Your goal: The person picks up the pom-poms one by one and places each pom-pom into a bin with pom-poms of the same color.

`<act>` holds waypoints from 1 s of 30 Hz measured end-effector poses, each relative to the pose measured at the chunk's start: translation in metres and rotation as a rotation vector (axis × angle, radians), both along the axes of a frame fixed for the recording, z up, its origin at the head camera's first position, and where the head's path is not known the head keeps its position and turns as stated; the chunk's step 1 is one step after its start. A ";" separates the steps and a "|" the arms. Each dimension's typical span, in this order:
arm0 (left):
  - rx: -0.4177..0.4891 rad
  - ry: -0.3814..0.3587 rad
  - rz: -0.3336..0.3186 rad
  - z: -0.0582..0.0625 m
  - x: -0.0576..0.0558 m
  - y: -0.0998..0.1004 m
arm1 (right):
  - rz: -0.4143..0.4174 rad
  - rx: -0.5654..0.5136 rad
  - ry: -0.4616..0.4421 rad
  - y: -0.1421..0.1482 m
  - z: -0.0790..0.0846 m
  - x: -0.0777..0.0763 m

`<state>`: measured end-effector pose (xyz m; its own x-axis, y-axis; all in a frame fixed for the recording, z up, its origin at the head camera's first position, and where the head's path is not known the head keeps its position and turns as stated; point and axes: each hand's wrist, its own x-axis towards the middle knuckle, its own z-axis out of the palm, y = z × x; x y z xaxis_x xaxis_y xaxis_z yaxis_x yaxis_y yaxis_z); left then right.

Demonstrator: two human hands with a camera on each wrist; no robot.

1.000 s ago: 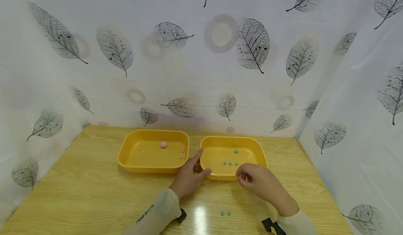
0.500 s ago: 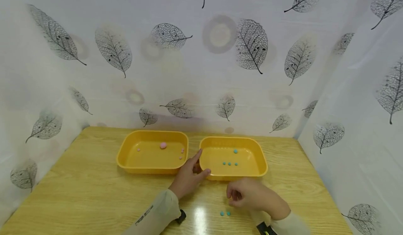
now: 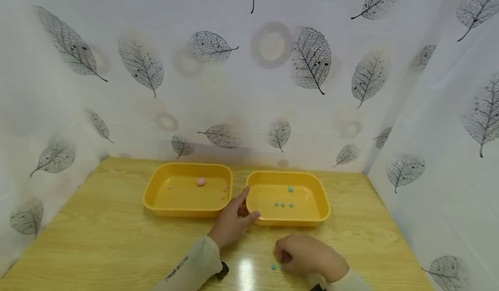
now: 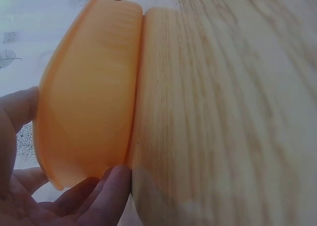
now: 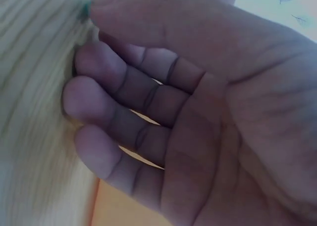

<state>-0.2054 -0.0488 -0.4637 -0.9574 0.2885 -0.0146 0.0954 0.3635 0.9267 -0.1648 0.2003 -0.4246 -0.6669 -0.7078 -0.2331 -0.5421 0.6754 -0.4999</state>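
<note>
My left hand point(image 3: 230, 224) holds the near left corner of the right yellow tray point(image 3: 273, 221), index finger along its left side and thumb at the front rim. The left wrist view shows the fingers bent against the tray wall point(image 4: 94, 97). In front of the tray, my right hand point(image 3: 306, 254) is low over the table with fingers curled. Its thumb tip is right at a small teal ball point(image 5: 87, 9); whether the fingers pinch it I cannot tell. Just left of it lies another teal ball point(image 3: 273, 266). Inside the right tray are several teal balls point(image 3: 290, 189).
On the left stands another yellow tray point(image 3: 183, 213) with a larger pink ball point(image 3: 200, 181) and several tiny pink ones. Both trays sit on a wood-grain table point(image 3: 97, 239). A leaf-printed white curtain point(image 3: 241, 83) encloses the back and sides.
The right hand has moved from the right tray's front rim back toward the near table and down beside the two loose teal balls. The left hand keeps its place on the tray.
</note>
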 end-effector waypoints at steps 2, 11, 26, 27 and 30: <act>0.000 -0.002 -0.002 0.000 0.000 0.000 | -0.001 0.022 -0.001 -0.002 0.000 0.002; 0.013 0.008 -0.011 0.001 0.000 0.001 | 0.013 0.036 -0.014 -0.005 0.000 0.004; 0.013 0.009 -0.014 0.001 0.000 0.001 | -0.028 0.020 -0.035 -0.006 0.000 0.006; 0.014 0.009 -0.014 0.001 0.000 0.001 | -0.030 0.016 -0.038 -0.006 0.000 0.006; 0.018 0.010 -0.012 0.001 0.000 0.001 | -0.039 0.013 -0.042 -0.006 -0.001 0.006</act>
<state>-0.2059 -0.0475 -0.4629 -0.9538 0.3004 -0.0001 0.1087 0.3454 0.9321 -0.1590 0.1944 -0.4254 -0.6835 -0.6780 -0.2705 -0.4939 0.7024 -0.5126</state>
